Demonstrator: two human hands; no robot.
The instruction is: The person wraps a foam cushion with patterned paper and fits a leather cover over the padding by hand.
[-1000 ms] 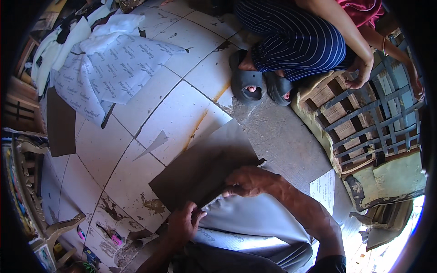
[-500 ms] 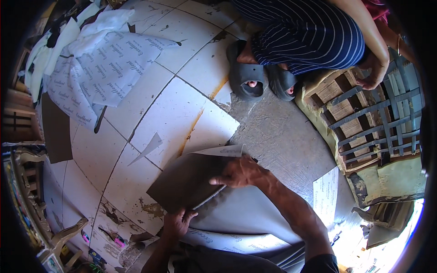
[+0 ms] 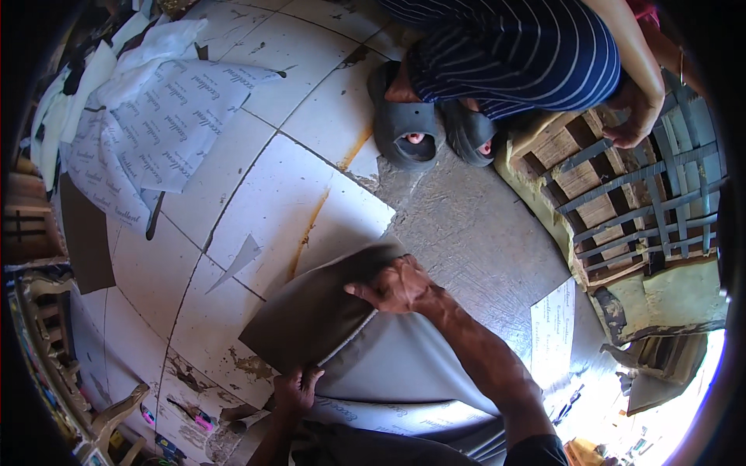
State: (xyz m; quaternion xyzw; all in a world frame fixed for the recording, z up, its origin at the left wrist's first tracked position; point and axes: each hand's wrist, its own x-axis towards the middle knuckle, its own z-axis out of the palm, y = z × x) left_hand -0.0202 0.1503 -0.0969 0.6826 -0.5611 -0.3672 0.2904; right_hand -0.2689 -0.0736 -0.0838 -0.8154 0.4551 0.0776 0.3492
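A dark brown-grey leatherette piece [image 3: 311,311] hangs between my two hands over the floor, its pale cut edge running from one hand to the other. My right hand [image 3: 396,286] is closed on its right side, thumb pressed on the dark face. At the lower corner, my left hand [image 3: 295,390] pinches the edge with thumb and fingers. Beneath them spreads a larger grey leatherette sheet [image 3: 412,365], smooth side up. Its near edge is folded over and bares a white printed backing [image 3: 396,417].
Another person in striped trousers [image 3: 513,62] and grey slides [image 3: 407,136] crouches ahead, a hand near a strapped wooden seat frame [image 3: 622,210]. Printed-backed leatherette scraps [image 3: 179,124] lie far left. Carved wooden furniture [image 3: 101,412] stands at left. A pink-handled tool [image 3: 202,421] lies on the tiles.
The dark piece has turned slightly, so its printed backing at the far edge no longer shows. Both hands keep their hold, and the whole view has shifted a little.
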